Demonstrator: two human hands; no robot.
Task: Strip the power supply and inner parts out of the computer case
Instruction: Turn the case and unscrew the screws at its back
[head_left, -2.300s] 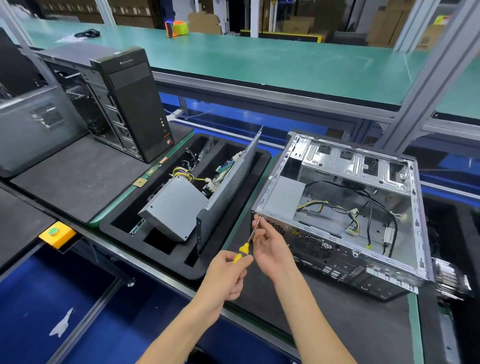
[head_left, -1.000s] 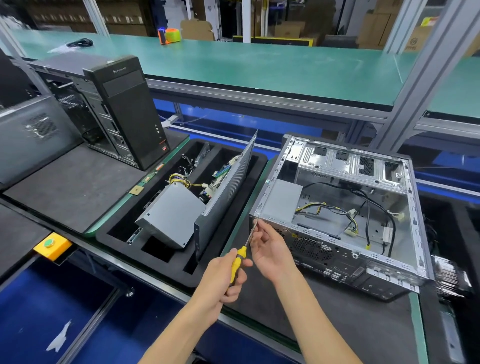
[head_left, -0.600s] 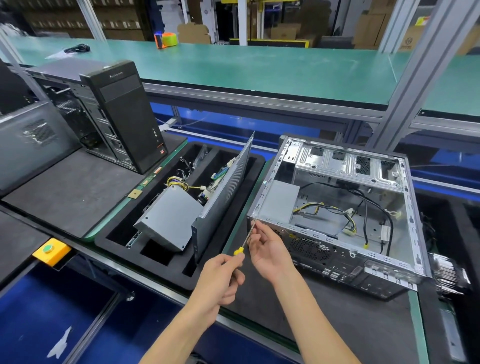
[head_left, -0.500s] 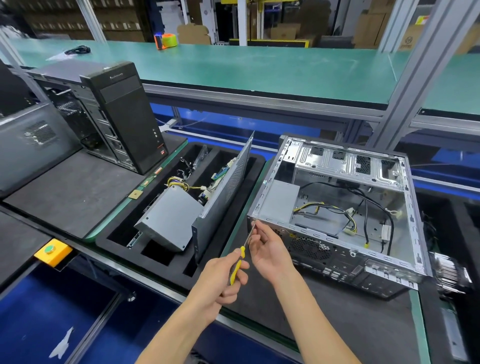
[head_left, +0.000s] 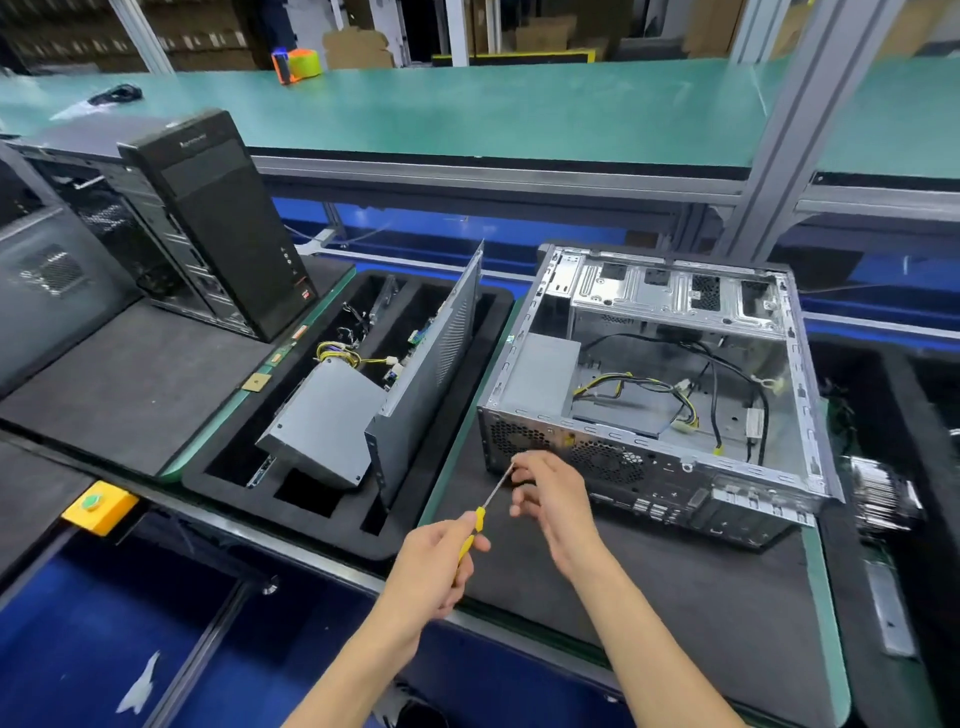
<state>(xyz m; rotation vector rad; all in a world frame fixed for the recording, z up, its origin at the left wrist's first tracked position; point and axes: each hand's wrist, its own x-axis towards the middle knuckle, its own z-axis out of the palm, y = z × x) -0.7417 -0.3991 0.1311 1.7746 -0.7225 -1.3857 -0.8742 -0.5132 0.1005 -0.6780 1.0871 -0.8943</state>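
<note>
Two computer cases share the desk (head_left: 649, 613), the open case (head_left: 654, 384) right of a foam tray (head_left: 467, 519), where left hand (head_left: 441, 561) fingers wrap a screwdriver (head_left: 480, 514) and right hand (head_left: 550, 493) fingers pinch its tip.

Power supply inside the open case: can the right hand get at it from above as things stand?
Probably yes. The case lies with its open side up, nothing covers the power supply, and the right hand holds only the screwdriver shaft.
</note>
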